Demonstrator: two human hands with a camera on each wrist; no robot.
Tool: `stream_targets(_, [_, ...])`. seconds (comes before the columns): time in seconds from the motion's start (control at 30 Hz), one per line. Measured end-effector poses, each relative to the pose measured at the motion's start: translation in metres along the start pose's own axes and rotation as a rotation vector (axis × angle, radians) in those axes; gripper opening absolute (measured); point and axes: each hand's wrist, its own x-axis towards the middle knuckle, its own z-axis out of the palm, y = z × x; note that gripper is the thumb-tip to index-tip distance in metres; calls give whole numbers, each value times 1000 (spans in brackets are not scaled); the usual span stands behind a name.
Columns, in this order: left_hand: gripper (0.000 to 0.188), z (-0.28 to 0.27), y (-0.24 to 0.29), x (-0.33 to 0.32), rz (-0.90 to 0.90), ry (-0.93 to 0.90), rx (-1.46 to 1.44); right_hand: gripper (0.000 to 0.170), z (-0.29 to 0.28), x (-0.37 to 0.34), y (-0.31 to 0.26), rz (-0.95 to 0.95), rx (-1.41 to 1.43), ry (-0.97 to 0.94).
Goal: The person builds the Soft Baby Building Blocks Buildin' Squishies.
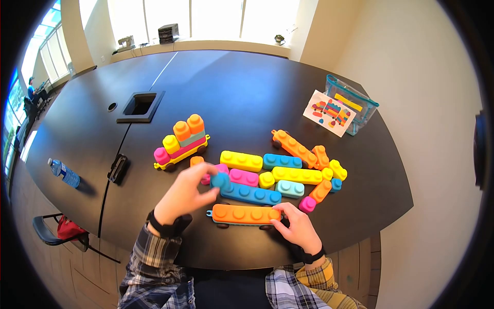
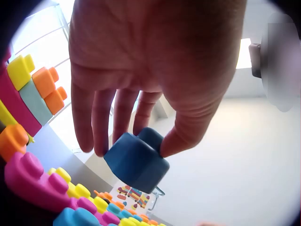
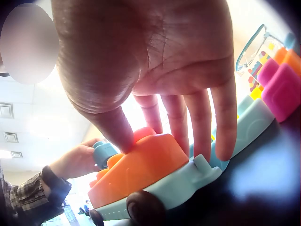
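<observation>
Between thumb and fingers, my left hand (image 1: 183, 195) pinches a small blue block (image 1: 220, 181), raised over the left end of a long blue block (image 1: 251, 194). The same blue block (image 2: 137, 162) shows close up in the left wrist view. My right hand (image 1: 298, 227) grips the right end of a long orange block (image 1: 242, 212), which sits on a light blue wheeled base (image 3: 176, 190) near the table's front edge. In the right wrist view the thumb lies on the orange block (image 3: 141, 167) and the fingers are on its far side.
Loose yellow (image 1: 241, 160), pink (image 1: 244, 177) and light blue (image 1: 289, 189) blocks lie beyond my hands. A yellow wheeled base (image 1: 188, 151) with stacked blocks stands back left. A picture card (image 1: 329, 113) leans on a clear bag (image 1: 364, 109); a bottle (image 1: 65, 173) lies left.
</observation>
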Motion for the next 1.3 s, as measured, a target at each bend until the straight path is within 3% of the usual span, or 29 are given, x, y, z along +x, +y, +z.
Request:
stream_targets(0.17, [38, 13, 9, -40, -49, -130, -129, 31, 1, -1, 3, -26, -5, 8])
stream_targets(0.4, [39, 30, -2, -58, -94, -56, -180, 31, 0, 1, 0, -26, 0, -2])
stream_targets(0.8, [32, 35, -7, -61, -109, -42, -205, 31, 1, 1, 3, -27, -7, -9])
stream_targets(1.0, [37, 39, -8, -63, -168, -68, -245, 32, 0, 0, 3, -26, -4, -12])
stream_targets(1.23, [46, 36, 15, -61, -184, -98, -72, 32, -4, 0, 1, -23, -31, -36])
stream_targets(1.3, [50, 40, 13, -63, -150, -24, -37, 32, -3, 0, 1, -20, -32, -37])
